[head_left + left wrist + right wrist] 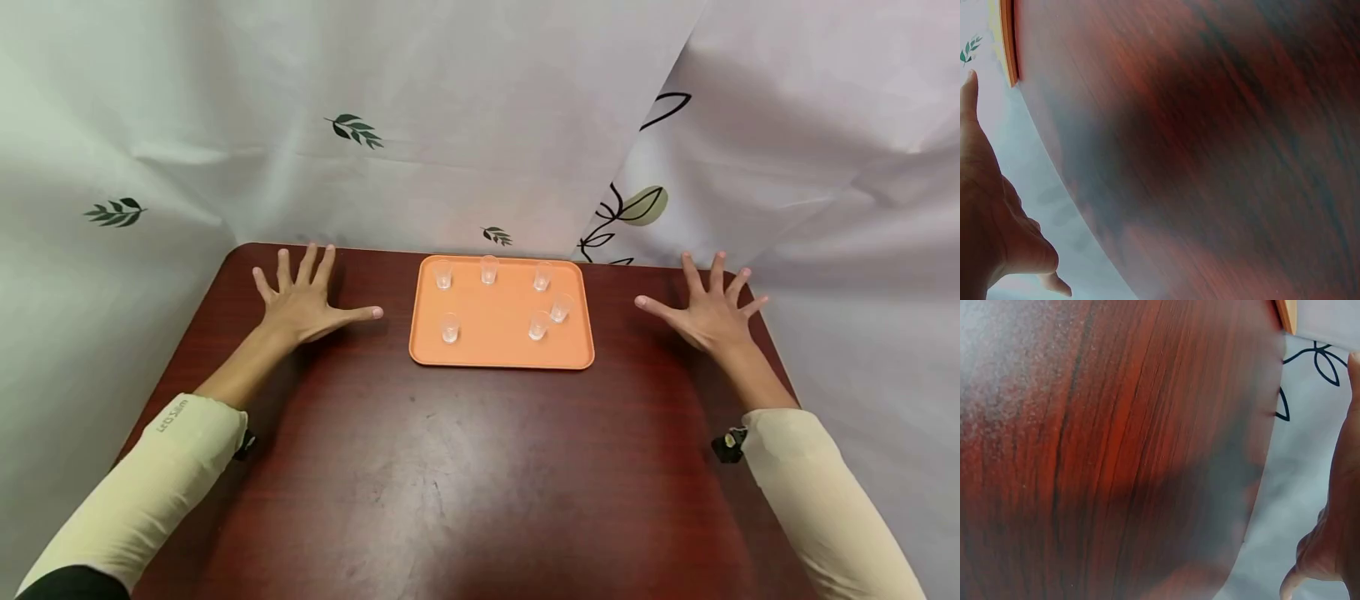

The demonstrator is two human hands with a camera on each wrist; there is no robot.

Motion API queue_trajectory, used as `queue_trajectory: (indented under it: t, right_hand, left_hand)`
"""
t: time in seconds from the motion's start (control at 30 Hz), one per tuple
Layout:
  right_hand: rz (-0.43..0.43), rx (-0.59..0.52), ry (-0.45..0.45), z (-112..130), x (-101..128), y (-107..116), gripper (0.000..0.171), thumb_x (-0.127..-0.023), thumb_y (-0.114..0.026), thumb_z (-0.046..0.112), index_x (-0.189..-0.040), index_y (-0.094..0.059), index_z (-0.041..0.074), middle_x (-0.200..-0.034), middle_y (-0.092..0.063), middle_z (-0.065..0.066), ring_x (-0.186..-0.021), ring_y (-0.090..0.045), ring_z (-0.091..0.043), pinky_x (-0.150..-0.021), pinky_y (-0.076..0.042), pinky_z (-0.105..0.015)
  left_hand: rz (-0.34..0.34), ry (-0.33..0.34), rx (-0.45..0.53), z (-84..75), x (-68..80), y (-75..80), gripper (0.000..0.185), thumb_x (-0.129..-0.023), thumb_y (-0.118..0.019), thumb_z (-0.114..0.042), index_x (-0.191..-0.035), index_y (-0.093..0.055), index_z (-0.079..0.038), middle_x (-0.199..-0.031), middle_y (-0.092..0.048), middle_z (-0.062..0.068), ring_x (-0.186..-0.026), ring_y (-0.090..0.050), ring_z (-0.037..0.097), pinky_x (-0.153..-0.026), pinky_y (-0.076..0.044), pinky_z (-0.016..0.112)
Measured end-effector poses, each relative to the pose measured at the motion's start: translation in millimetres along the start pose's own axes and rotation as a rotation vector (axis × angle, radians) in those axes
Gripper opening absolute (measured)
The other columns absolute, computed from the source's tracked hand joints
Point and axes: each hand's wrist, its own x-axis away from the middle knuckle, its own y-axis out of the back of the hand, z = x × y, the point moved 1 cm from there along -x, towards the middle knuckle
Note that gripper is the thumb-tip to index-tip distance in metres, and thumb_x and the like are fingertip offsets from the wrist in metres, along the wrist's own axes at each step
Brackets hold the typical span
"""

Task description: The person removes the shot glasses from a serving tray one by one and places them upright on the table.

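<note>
Both hands are held with fingers spread and nothing in them. My left hand [302, 312] is left of the orange tray [495, 357], its thumb pointing toward it. On the tray's other side is my right hand [712, 317], thumb also turned inward. Several small clear cups [489, 270] stand on the tray: three along the far edge, one near the front left [449, 328], and a pair close together at the right. In the left wrist view the left hand [997, 212] shows at the left edge; the right wrist view has the right hand [1338, 519] at its right edge.
A dark red wood-grain table [480, 467] lies under everything, with rounded far corners. White cloth [450, 125] with leaf prints hangs behind it and at both sides. Pale sleeves [142, 483] cover both forearms, with a small black device [729, 446] at the right wrist.
</note>
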Motion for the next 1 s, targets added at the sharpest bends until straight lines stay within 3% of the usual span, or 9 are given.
queue_trajectory:
  t: [0.17,0.27,0.37,0.53,0.7,0.87,1.0]
  right_hand:
    - [-0.003,0.015,0.015,3.0,-1.8,1.0,0.123,-0.095,-0.051,0.095,-0.183,0.006,0.03,-0.182,0.034,-0.019,-0.163,0.027,-0.068,-0.116,0.013,-0.105]
    - [-0.012,0.023,0.022,4.5,-2.1,0.4,0.122,-0.095,-0.053,0.094,-0.183,0.002,0.029,-0.185,0.026,-0.024,-0.166,0.017,-0.069,-0.121,0.003,-0.103]
    - [-0.011,0.008,0.021,6.8,-1.5,-0.4,0.122,-0.096,-0.055,0.092,-0.184,-0.001,0.028,-0.187,0.016,-0.027,-0.168,0.006,-0.069,-0.123,-0.008,-0.101]
    - [0.014,-0.045,0.002,12.5,0.5,-3.4,0.12,-0.096,-0.057,0.091,-0.184,-0.003,0.03,-0.189,-0.002,-0.027,-0.169,-0.011,-0.065,-0.118,-0.023,-0.102]
    - [0.014,-0.083,-0.001,19.3,5.9,-7.1,0.117,-0.096,-0.056,0.092,-0.184,-0.008,0.031,-0.188,-0.015,-0.024,-0.165,-0.027,-0.064,-0.117,-0.026,-0.101]
    - [0.005,-0.113,0.011,25.9,11.9,-10.7,0.114,-0.097,-0.056,0.09,-0.184,-0.011,0.031,-0.187,-0.021,-0.024,-0.164,-0.031,-0.061,-0.118,-0.029,-0.098]
    - [0.002,-0.133,0.027,32.9,16.5,-14.4,0.113,-0.098,-0.057,0.089,-0.184,-0.015,0.03,-0.186,-0.025,-0.024,-0.165,-0.032,-0.058,-0.119,-0.032,-0.095]
  left_hand:
    - [-0.027,-0.002,0.031,-1.8,1.2,-0.7,0.147,-0.08,-0.07,-0.098,-0.184,0.0,-0.02,-0.189,-0.008,0.023,-0.171,-0.003,0.062,-0.13,0.003,0.094]
    - [-0.037,-0.011,0.067,-4.8,1.4,-1.6,0.148,-0.079,-0.074,-0.095,-0.184,-0.004,-0.018,-0.184,-0.018,0.028,-0.164,-0.018,0.064,-0.124,-0.017,0.092]
    - [-0.037,-0.02,0.119,-8.4,1.9,-2.3,0.145,-0.08,-0.077,-0.093,-0.184,-0.01,-0.017,-0.178,-0.026,0.031,-0.156,-0.027,0.064,-0.118,-0.027,0.089]
    - [0.008,-0.026,0.192,-15.4,3.2,-3.4,0.142,-0.081,-0.08,-0.09,-0.183,-0.017,-0.015,-0.174,-0.032,0.032,-0.156,-0.03,0.06,-0.123,-0.033,0.085]
    - [0.065,-0.036,0.252,-23.5,5.1,-3.7,0.14,-0.081,-0.083,-0.087,-0.182,-0.02,-0.012,-0.175,-0.033,0.033,-0.161,-0.028,0.059,-0.129,-0.037,0.08]
    - [0.074,-0.042,0.334,-31.2,5.2,-4.8,0.136,-0.081,-0.088,-0.081,-0.18,-0.027,-0.011,-0.172,-0.039,0.029,-0.162,-0.035,0.051,-0.133,-0.039,0.075]
    - [0.082,-0.057,0.375,-37.2,4.7,-6.6,0.131,-0.081,-0.093,-0.073,-0.178,-0.032,-0.009,-0.164,-0.047,0.027,-0.15,-0.049,0.044,-0.13,-0.045,0.069]
